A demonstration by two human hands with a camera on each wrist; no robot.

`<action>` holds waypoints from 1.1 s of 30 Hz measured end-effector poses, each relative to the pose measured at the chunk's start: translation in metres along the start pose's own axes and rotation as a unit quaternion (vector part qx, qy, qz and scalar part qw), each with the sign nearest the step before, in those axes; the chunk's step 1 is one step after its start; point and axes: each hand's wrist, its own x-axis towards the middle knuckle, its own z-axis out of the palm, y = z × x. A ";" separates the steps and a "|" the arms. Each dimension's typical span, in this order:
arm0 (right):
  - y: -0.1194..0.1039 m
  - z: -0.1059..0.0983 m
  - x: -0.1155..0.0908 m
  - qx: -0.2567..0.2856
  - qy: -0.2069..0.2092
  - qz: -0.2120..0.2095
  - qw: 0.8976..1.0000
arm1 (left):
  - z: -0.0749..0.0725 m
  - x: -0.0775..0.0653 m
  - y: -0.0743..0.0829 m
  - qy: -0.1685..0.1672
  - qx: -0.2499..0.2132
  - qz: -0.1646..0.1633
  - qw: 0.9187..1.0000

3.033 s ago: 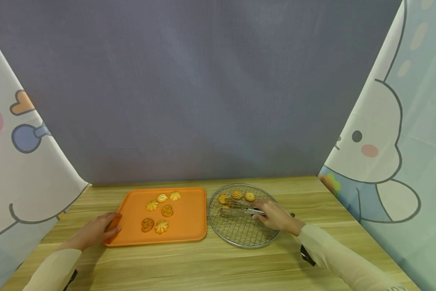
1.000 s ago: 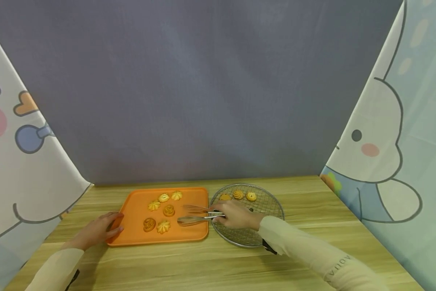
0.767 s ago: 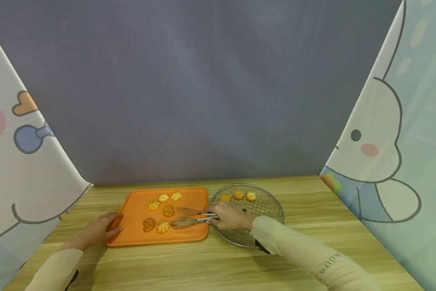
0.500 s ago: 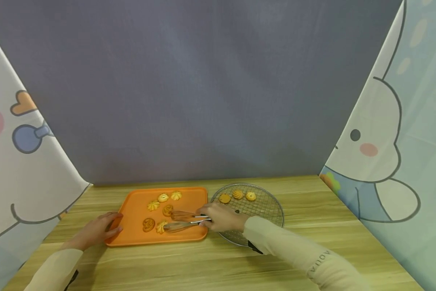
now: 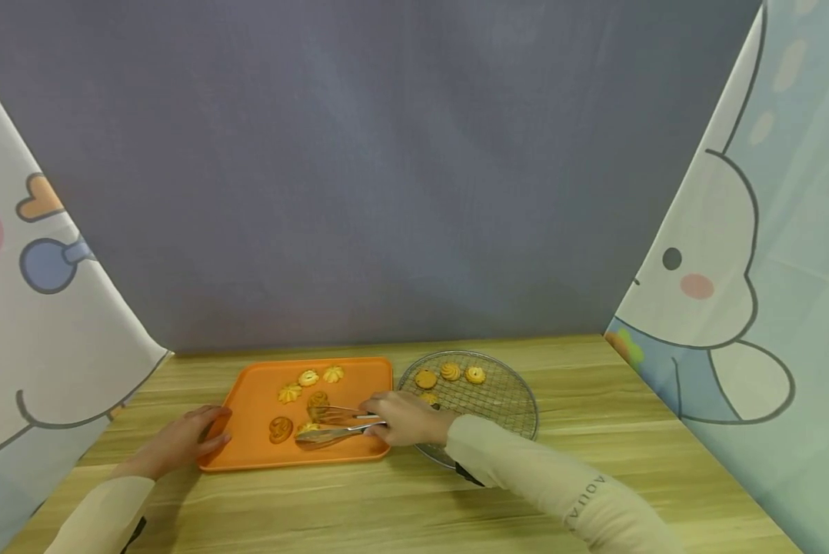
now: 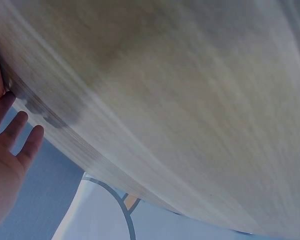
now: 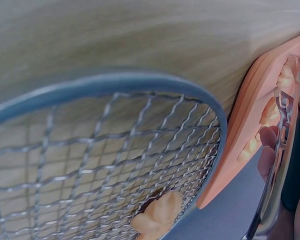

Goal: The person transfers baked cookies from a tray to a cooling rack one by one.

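Over the near right part of the orange tray (image 5: 255, 392): one pair of tongs (image 5: 338, 433), gripped in my right hand (image 5: 406, 419). Long axis roughly left to right; tips point left and slightly near, the two heads parted. Near head partly covers one flower-shaped biscuit (image 5: 307, 427); contact, cannot tell. That biscuit lies left and slightly near of my right hand, which is closer to it than my left hand (image 5: 182, 440). Tray's left edge: touched by my left hand, fingers extended. Tray's remainder: five further biscuits (image 5: 281, 429). Right of it: one round wire rack (image 5: 487, 404), four biscuits visible.
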 end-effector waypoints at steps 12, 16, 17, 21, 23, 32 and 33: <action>-0.005 0.004 0.008 -0.009 0.003 0.001 1.000 | 0.002 0.000 -0.001 0.012 0.009 0.012 1.000; -0.004 0.005 0.008 -0.004 0.008 -0.007 1.000 | 0.001 0.000 0.000 0.008 0.002 0.012 1.000; -0.004 0.005 0.008 -0.002 0.008 -0.008 1.000 | 0.001 0.000 0.000 0.008 0.001 0.010 1.000; -0.004 0.005 0.009 0.000 0.010 -0.008 1.000 | 0.001 0.000 0.000 0.006 0.001 0.008 1.000; -0.005 0.004 0.009 -0.005 0.010 -0.007 1.000 | 0.001 0.000 -0.001 0.009 0.003 0.012 1.000; -0.008 0.005 0.012 -0.029 0.010 -0.005 1.000 | 0.001 0.001 -0.002 0.016 0.003 0.021 1.000; -0.008 0.006 0.013 -0.029 0.009 -0.006 1.000 | 0.001 0.001 -0.002 0.014 0.002 0.020 1.000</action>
